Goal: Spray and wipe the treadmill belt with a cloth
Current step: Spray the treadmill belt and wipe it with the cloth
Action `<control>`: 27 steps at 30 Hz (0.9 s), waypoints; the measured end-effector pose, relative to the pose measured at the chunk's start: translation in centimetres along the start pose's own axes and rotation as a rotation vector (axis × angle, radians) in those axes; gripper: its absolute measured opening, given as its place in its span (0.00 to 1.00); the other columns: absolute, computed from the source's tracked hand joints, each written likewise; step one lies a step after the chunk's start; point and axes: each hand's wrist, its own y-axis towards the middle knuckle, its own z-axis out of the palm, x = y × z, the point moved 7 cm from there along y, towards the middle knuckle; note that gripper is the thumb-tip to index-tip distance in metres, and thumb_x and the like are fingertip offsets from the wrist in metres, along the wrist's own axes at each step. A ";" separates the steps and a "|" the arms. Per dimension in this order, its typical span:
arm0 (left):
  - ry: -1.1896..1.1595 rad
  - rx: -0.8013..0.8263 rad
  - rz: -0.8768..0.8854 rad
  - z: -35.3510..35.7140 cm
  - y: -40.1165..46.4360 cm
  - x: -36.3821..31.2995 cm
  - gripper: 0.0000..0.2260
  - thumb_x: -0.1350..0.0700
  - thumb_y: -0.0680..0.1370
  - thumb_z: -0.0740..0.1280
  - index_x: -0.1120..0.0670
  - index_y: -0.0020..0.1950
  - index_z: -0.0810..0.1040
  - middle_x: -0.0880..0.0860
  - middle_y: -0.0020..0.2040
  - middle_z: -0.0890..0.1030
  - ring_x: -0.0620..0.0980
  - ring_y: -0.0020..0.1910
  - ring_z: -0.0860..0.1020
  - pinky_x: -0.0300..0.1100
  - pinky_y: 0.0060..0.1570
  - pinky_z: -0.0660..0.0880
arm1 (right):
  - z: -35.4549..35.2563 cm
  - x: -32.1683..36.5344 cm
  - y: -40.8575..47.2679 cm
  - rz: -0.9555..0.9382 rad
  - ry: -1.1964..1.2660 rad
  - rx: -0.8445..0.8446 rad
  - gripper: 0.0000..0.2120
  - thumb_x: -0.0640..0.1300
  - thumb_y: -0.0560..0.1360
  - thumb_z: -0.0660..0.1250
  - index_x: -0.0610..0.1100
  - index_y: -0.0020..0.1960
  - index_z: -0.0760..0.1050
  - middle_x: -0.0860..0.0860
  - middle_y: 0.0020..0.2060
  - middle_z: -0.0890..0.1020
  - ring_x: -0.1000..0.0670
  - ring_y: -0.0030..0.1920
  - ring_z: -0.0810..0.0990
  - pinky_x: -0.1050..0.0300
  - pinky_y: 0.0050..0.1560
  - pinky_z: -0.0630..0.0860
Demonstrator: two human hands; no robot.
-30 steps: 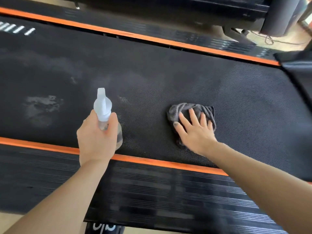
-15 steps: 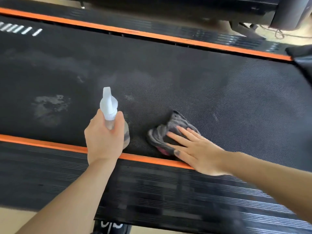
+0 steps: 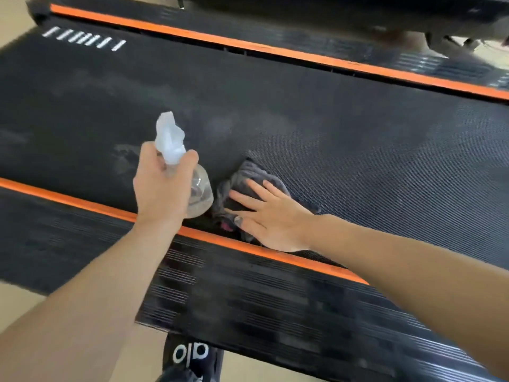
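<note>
The black textured treadmill belt [image 3: 344, 139] fills the middle of the head view, with pale dusty smears at its left. My left hand [image 3: 162, 186] grips a clear spray bottle [image 3: 176, 155] with a white trigger head, held just above the belt's near edge. Right beside it lies a crumpled grey cloth [image 3: 248, 175] on the belt. My right hand [image 3: 272, 213] lies flat on the cloth with fingers spread, pressing it down next to the near orange stripe.
Orange stripes border the belt on the near side [image 3: 68, 199] and far side [image 3: 275, 52]. A ribbed black side rail [image 3: 275, 304] runs below the near stripe. My black shoe [image 3: 190, 357] with white lettering stands on the beige floor. White dashes [image 3: 85, 41] mark the belt's far left.
My right hand has dragged the cloth left and toward the near edge, ending beside the bottle. The view has shifted right, showing more of the belt's left end.
</note>
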 end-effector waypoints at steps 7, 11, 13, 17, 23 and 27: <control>0.075 0.303 -0.257 -1.7 -1.6 -1.6 0.04 0.52 0.74 0.71 0.47 0.48 0.81 0.52 0.47 0.86 0.54 0.47 0.83 0.46 0.49 0.77 | 3.3 -5.3 -14.6 0.167 0.093 0.169 0.34 0.63 0.77 0.31 0.57 0.80 0.52 0.65 0.77 0.36 0.58 0.74 0.25 0.51 0.78 0.37; 0.246 0.622 -0.337 -1.1 -5.7 -2.5 0.17 0.48 0.65 0.72 0.46 0.54 0.85 0.56 0.52 0.88 0.53 0.45 0.84 0.52 0.55 0.81 | 2.8 -4.9 -16.7 0.257 0.112 0.216 0.31 0.62 0.80 0.34 0.58 0.79 0.55 0.64 0.77 0.38 0.53 0.77 0.31 0.53 0.78 0.34; 0.395 0.706 -0.326 -1.2 -7.1 -2.4 0.13 0.45 0.72 0.73 0.48 0.54 0.83 0.54 0.49 0.86 0.50 0.43 0.82 0.49 0.51 0.78 | 1.9 -4.3 -14.1 0.249 0.062 0.204 0.30 0.61 0.80 0.34 0.59 0.79 0.54 0.60 0.78 0.39 0.48 0.79 0.34 0.50 0.78 0.35; 0.559 0.677 -0.299 -2.2 -8.2 -1.5 0.16 0.39 0.78 0.71 0.52 0.49 0.80 0.52 0.44 0.85 0.46 0.40 0.82 0.43 0.45 0.75 | 0.8 -2.3 -5.8 0.201 -0.118 0.085 0.25 0.55 0.84 0.37 0.57 0.80 0.52 0.51 0.81 0.42 0.37 0.79 0.39 0.37 0.78 0.41; 0.505 0.638 -0.287 -4.2 -9.8 -2.4 0.17 0.39 0.79 0.69 0.53 0.50 0.80 0.55 0.51 0.87 0.50 0.47 0.84 0.43 0.50 0.78 | 0.4 -2.1 -6.3 0.226 -0.033 0.048 0.26 0.53 0.83 0.34 0.56 0.81 0.47 0.51 0.81 0.41 0.40 0.79 0.38 0.40 0.78 0.44; 0.373 0.671 -0.298 -3.0 -11.2 -2.7 0.14 0.41 0.79 0.70 0.49 0.57 0.80 0.52 0.50 0.83 0.51 0.47 0.80 0.43 0.48 0.77 | 1.9 -6.2 -15.2 0.443 0.021 0.116 0.28 0.52 0.82 0.31 0.50 0.81 0.44 0.50 0.81 0.41 0.41 0.79 0.37 0.44 0.78 0.44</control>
